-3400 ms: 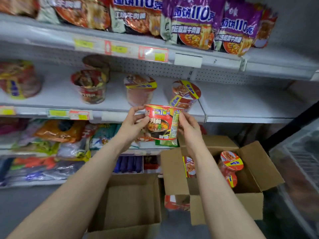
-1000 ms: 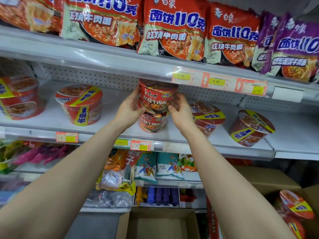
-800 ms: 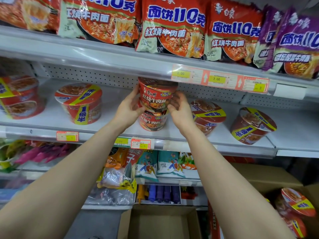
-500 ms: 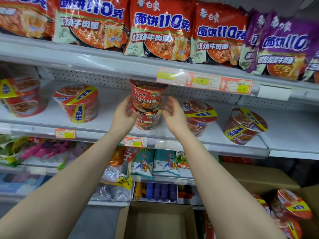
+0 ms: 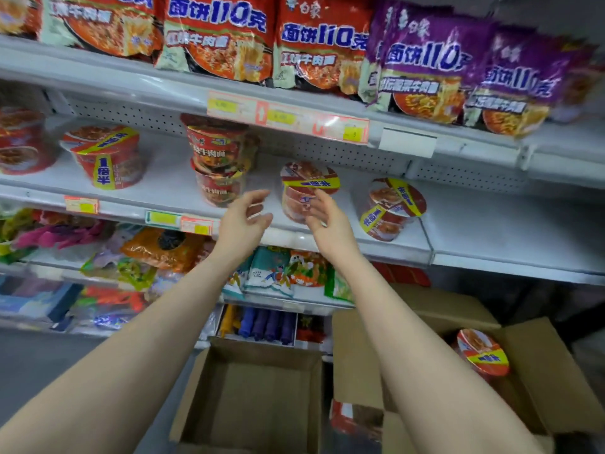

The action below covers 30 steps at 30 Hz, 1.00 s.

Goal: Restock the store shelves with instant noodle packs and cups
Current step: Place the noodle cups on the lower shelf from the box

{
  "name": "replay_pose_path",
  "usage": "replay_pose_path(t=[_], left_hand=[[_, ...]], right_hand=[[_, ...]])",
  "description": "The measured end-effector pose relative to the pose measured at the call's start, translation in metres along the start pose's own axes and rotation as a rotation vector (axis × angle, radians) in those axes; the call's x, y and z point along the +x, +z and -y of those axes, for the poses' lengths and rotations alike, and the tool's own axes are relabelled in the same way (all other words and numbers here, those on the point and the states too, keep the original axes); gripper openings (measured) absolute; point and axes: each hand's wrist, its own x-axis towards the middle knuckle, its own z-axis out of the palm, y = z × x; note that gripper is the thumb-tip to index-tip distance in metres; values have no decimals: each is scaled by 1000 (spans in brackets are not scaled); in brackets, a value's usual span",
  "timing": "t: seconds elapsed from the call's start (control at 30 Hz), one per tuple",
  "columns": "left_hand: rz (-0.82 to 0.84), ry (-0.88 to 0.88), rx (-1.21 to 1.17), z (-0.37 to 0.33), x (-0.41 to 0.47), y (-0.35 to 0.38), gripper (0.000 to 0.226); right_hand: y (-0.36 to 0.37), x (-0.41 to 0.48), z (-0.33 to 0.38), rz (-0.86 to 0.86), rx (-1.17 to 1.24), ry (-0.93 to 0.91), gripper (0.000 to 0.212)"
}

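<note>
Both your hands are empty. Your left hand (image 5: pixel 244 224) is loosely spread, fingers gently curved, thumb apart, palm turned to the right. Your right hand (image 5: pixel 329 222) mirrors it, fingers relaxed, palm turned left. They hang side by side with a gap between them, in front of the front edge of the white middle shelf (image 5: pixel 497 231).

That shelf has a perforated back panel and price tags (image 5: pixel 288 117) on the rail above it. On the top shelf, red noodle packs (image 5: pixel 222 37) stand in a row with purple noodle packs (image 5: pixel 425 60) to their right. Snack bags fill the lower shelves. On the floor an open cardboard box (image 5: pixel 258 388) sits below your arms, and a second box (image 5: pixel 543 371) to its right contains a boxed cup (image 5: pixel 481 352).

On the middle shelf the upper cup (image 5: pixel 214 142) stands upright on the lower cup (image 5: pixel 219 188). This stack is up and to the left of your left hand, near its fingertips but apart from them. A tilted cup (image 5: pixel 306 181) lies behind your right fingers; whether they touch it you cannot tell.
</note>
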Motion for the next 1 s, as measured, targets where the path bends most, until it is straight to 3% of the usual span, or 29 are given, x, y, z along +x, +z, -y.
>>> replay_pose_path(t=[0.63, 1.0], left_hand=[[645, 80, -21, -11, -79, 163, 40], [803, 28, 65, -4, -102, 314, 46]], right_hand=[[-125, -142, -103, -377, 6, 272, 56], [-247, -164, -214, -470, 51, 458, 59]])
